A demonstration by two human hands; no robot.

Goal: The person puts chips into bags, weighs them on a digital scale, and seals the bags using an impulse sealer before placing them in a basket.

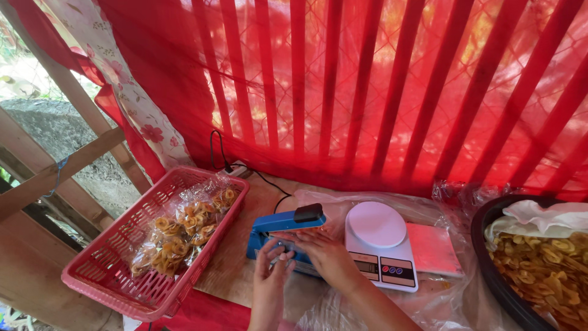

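Hands occupy the near centre of the head view. The left hand [269, 270] rises from the lower edge with fingers loosely curled and its fingertips pinching the edge of a clear plastic bag [288, 252] at the front of the blue heat sealer [283, 236]. The right hand [321, 252] lies flat, fingers extended and held together, pressing the same bag down on the sealer's base. The bag is largely hidden under both hands, so its contents cannot be told. The sealer's arm, fitted with a black knob, stands raised above the hands.

Just right of the sealer sits a white kitchen scale [381, 245] with a round platform, resting on a sheet of clear plastic [441, 300]. A pink flat pad [432, 248] lies touching the scale's right side. At the right edge, a dark round basin [490, 270] holds a heap of yellow fried chips, partly covered by a white cloth [545, 217].

Left of the sealer, a red slotted basket [98, 276] on the wooden table [233, 270] contains sealed clear packs of chips [180, 233]. A black cord [245, 170] runs from behind the basket toward the sealer.

Beyond the table hangs a red curtain [380, 86] over vertical bars, with a floral cloth [131, 104] and wooden framing at far left.
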